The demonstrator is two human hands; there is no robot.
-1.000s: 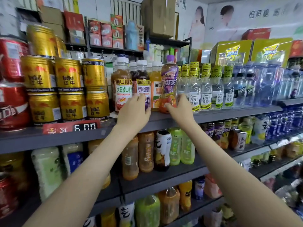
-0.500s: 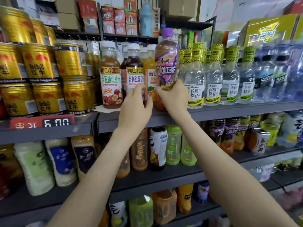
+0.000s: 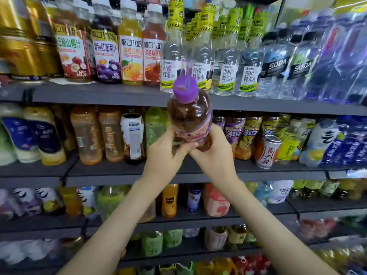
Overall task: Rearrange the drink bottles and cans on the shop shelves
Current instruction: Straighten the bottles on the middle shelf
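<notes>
Currently, a purple-capped bottle (image 3: 188, 120) of dark tea is held clear of the shelving, in front of the edge of the upper shelf (image 3: 99, 95), and it is judged to be meant for a new slot. Up and to the left of the hands, gold cans (image 3: 21, 52) and a row of juice bottles (image 3: 107, 56) are seen on that upper shelf. Level with the hands and to their left, amber bottles (image 3: 87, 133) and a green bottle (image 3: 155, 126) are ranged on the middle shelf (image 3: 103, 171).

The left hand (image 3: 166, 153) is wrapped round the lower body of the bottle from the left. The right hand (image 3: 214, 153) is clamped on it from the right and beneath, so that the two hands meet at its base; neither is free. The bottle is carried roughly upright, its cap (image 3: 185, 88) tipped a little toward the camera.

Just to the right of the right hand, bottles with the same purple label (image 3: 234, 130) are lined up on the middle shelf, and that row is taken to be the likely home. Beside them a white can (image 3: 268, 151) is seen leaning, so the bottle is best brought in low and straight, its base set down first and its label turned outward. One hand should be released only once the weight is borne by the shelf. Whether a gap is open in that row cannot be told, as it is hidden behind the bottle and the hands.
</notes>
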